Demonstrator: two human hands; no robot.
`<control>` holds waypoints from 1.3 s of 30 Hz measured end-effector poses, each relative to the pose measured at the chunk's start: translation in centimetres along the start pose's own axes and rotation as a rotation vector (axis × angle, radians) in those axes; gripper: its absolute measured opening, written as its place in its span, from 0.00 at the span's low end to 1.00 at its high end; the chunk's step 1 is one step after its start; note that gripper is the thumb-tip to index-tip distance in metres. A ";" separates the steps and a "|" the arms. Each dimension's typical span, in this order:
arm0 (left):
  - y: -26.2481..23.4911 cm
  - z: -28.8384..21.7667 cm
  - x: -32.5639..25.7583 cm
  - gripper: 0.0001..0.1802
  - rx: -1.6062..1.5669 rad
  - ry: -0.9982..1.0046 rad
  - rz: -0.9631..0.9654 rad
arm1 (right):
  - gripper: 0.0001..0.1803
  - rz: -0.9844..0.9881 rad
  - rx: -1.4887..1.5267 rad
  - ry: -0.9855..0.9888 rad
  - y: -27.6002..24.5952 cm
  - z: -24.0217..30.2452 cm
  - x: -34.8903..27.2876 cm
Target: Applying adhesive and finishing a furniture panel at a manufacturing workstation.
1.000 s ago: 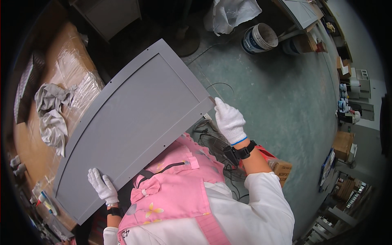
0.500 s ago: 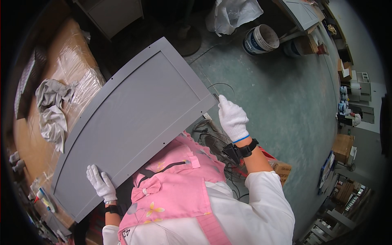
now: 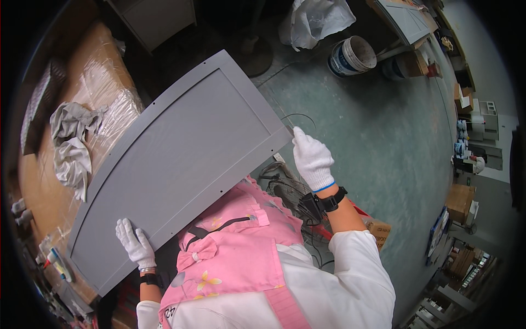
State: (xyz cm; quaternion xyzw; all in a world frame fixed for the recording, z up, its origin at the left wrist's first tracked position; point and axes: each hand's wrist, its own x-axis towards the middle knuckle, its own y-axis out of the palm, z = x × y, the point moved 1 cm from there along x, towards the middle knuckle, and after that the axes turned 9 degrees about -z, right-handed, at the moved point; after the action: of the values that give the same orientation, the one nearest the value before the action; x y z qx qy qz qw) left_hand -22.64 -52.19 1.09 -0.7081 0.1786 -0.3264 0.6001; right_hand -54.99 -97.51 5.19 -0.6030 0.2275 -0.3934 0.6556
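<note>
Glare streaks the plastic wrap [image 3: 121,112] on my left — deep shadow beyond my grey panel [image 3: 175,145] — blackness rings my bent view.

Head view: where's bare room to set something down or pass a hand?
Bare green floor lies right of the right hand, between white bucket and carton. The grey panel is bare between the left hand and the right. Crowded: left of the right forearm, with a black mesh item; the bench, with rags midway and clutter nearer.
</note>
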 end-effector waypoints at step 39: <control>-0.8 -0.5 0.6 0.30 -0.010 -0.059 0.018 | 0.22 0.039 0.309 0.273 7.1 9.3 18.5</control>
State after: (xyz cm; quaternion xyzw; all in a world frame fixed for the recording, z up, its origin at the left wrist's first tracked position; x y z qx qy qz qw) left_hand -22.65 -52.71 2.06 -0.7187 0.1688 -0.2993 0.6044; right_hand -35.24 -106.68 3.16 -0.4316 0.2631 -0.4889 0.7109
